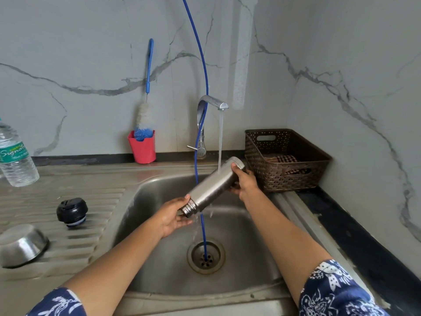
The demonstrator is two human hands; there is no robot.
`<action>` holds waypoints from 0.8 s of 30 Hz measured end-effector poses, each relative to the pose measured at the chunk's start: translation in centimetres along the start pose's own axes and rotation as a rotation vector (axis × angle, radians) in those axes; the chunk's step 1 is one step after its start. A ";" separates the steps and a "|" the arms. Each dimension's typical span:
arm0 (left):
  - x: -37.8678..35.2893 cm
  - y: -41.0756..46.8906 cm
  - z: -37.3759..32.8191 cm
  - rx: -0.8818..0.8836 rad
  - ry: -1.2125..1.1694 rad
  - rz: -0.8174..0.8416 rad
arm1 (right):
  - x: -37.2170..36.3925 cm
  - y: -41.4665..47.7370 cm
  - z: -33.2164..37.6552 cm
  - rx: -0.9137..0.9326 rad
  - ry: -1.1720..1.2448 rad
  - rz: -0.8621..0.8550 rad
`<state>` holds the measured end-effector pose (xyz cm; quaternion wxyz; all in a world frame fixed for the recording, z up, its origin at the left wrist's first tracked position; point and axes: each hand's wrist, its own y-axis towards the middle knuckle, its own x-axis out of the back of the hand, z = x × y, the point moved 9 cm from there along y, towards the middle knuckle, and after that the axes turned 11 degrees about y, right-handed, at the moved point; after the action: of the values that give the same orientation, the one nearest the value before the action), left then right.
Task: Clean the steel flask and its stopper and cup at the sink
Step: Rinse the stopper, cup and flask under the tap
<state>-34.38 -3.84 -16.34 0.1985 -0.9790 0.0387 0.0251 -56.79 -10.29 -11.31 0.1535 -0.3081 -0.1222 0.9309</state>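
Flask (211, 188): I hold it over the sink (159, 258), tilted, with the open mouth low on my left and the base high on my right, so the water can run along it and drip off the low end.
Tap (213, 103): it is running, and the stream (220, 137) lands on the upper side of the flask near the base, which looks like an outside rinse to me.
Right hand (245, 181): my fingers and thumb are curled round the base end; this hand takes the weight and sets the tilt.
Left hand (173, 216): it is mostly open, with the fingers fairly straight under the threaded neck and the thumb resting on the shoulder. It steadies the low end rather than clamping it.
Stopper (71, 212): the black stopper stands on the draining board (91, 201) to my left, well apart from the flask, kept out of the splash until its turn.
Cup (21, 244): it lies mouth down on the same board, near the left edge, where it can drain.
Brush (144, 117): the bottle brush stands bristles down in a red holder (143, 148) against the wall, within reach for the inside.
Blue hose (200, 53): it hangs past the tap into the drain (206, 255), crossing just by the flask's neck, so I judge I must take care not to snag it.
Basket (287, 160): it sits on the tabletop right of the sink with a checked cloth inside, likely for drying.
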 end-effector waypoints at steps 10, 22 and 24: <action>4.8 0.2 -2.9 -0.169 -0.312 -0.240 | 1.1 -1.1 -1.4 -0.197 -0.214 0.056; 5.9 0.6 -3.0 -0.158 -0.345 -0.246 | 0.3 -1.3 -1.1 -0.185 -0.178 0.294; 6.0 0.6 -3.7 -0.195 -0.367 -0.254 | 0.3 -1.4 -1.3 -0.218 -0.168 0.298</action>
<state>-28.30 -6.19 -13.59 0.1083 -0.9696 -0.1240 0.1809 -55.90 -8.74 -12.07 -0.0311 -0.2588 -0.1878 0.9470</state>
